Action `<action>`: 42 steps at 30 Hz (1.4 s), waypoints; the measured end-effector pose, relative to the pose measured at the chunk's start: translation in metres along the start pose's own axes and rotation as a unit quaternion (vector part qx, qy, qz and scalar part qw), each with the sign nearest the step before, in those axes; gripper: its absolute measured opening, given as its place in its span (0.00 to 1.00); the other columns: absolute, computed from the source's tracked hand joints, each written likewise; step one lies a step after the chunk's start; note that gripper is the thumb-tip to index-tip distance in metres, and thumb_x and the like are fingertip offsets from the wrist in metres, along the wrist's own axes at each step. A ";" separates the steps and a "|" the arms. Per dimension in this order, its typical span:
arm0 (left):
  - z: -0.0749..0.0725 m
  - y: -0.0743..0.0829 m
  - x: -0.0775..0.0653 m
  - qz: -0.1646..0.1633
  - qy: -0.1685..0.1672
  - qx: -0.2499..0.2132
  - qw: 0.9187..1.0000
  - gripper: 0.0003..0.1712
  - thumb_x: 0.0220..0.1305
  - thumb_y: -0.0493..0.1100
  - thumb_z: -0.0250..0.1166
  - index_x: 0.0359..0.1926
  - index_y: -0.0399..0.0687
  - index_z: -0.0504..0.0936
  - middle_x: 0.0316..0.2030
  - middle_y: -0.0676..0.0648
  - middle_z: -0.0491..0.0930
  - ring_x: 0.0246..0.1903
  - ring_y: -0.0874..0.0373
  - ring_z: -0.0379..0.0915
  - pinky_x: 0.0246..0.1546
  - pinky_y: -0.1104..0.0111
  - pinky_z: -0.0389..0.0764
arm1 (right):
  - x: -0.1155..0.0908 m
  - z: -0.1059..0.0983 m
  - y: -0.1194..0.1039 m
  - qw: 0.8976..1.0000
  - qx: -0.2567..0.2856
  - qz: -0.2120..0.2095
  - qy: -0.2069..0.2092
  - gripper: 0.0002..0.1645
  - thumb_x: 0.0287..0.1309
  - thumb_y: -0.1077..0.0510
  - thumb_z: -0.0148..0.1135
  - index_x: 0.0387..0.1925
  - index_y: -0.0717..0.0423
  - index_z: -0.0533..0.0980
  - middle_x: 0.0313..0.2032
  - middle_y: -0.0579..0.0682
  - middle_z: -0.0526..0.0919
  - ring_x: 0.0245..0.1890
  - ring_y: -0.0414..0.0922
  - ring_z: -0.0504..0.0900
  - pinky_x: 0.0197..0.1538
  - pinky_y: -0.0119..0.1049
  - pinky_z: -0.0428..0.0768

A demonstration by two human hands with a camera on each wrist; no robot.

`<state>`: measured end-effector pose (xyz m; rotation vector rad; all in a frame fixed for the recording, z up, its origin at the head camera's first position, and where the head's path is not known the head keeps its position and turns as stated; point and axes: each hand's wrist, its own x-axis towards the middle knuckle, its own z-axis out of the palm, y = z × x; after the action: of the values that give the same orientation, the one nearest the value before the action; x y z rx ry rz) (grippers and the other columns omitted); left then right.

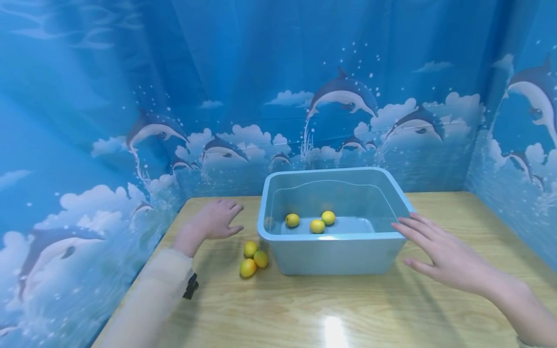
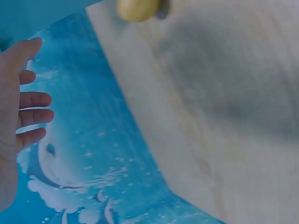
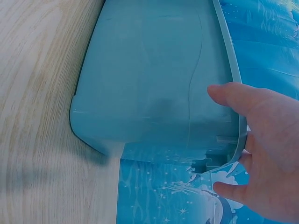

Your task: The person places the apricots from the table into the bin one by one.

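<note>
A light-blue plastic bin [image 1: 335, 256] stands on the table, with three yellow lemons [image 1: 317, 225] lying on its floor. Left of it, three more lemons [image 1: 248, 268] sit bunched together on the tabletop, one of them greenish. My left hand [image 1: 217, 220] hovers beyond this bunch, fingers extended and nothing held; the left wrist view also shows a lemon [image 2: 138, 9] at its top edge, apart from the fingers. At the bin's right side is my right hand [image 1: 444, 251], its fingers stretched out with the tips right at the rim [image 3: 237, 79].
The wooden table [image 1: 261, 309] ends at blue dolphin-print curtains [image 1: 243, 96] behind it and on both sides. A small black object [image 1: 190, 286] is at the left sleeve's cuff [image 1: 174, 263].
</note>
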<state>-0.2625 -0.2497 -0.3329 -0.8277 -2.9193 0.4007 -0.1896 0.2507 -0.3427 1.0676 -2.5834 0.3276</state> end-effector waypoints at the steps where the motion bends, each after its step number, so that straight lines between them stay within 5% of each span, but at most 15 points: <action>1: 0.004 0.001 -0.001 0.007 -0.001 0.004 1.000 0.31 0.61 0.60 0.57 0.57 0.43 0.72 0.49 0.42 0.75 0.49 0.46 0.71 0.52 0.51 0.70 | 0.000 0.000 0.000 1.000 0.000 0.000 0.000 0.45 0.48 0.52 0.69 0.67 0.50 0.59 0.62 0.58 0.64 0.64 0.56 0.57 0.50 0.61 0.68; 18: 0.051 0.025 0.000 0.048 -0.039 0.003 0.998 0.30 0.59 0.59 0.60 0.58 0.48 0.72 0.50 0.45 0.75 0.51 0.51 0.70 0.54 0.55 0.67 | -0.004 0.004 0.002 1.000 -0.010 -0.002 0.017 0.47 0.46 0.53 0.70 0.67 0.50 0.58 0.61 0.57 0.65 0.65 0.54 0.57 0.55 0.57 0.66; 35: 0.070 0.033 0.003 0.085 -0.030 0.012 0.996 0.25 0.56 0.60 0.62 0.51 0.53 0.75 0.42 0.48 0.76 0.44 0.53 0.72 0.52 0.54 0.69 | -0.002 0.003 0.003 1.000 -0.010 -0.006 0.011 0.45 0.47 0.53 0.70 0.66 0.52 0.61 0.61 0.56 0.65 0.63 0.56 0.58 0.51 0.59 0.68; 42: 0.071 0.031 0.002 0.064 -0.021 -0.025 0.997 0.26 0.56 0.59 0.63 0.51 0.50 0.76 0.42 0.47 0.76 0.45 0.52 0.71 0.53 0.53 0.67 | 0.000 0.002 0.002 1.000 -0.013 -0.009 0.013 0.45 0.47 0.53 0.70 0.66 0.51 0.61 0.61 0.56 0.65 0.63 0.56 0.58 0.50 0.59 0.69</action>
<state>-0.2593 -0.2399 -0.4099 -1.0292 -2.9359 0.3591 -0.1911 0.2515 -0.3445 1.0701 -2.5468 0.3001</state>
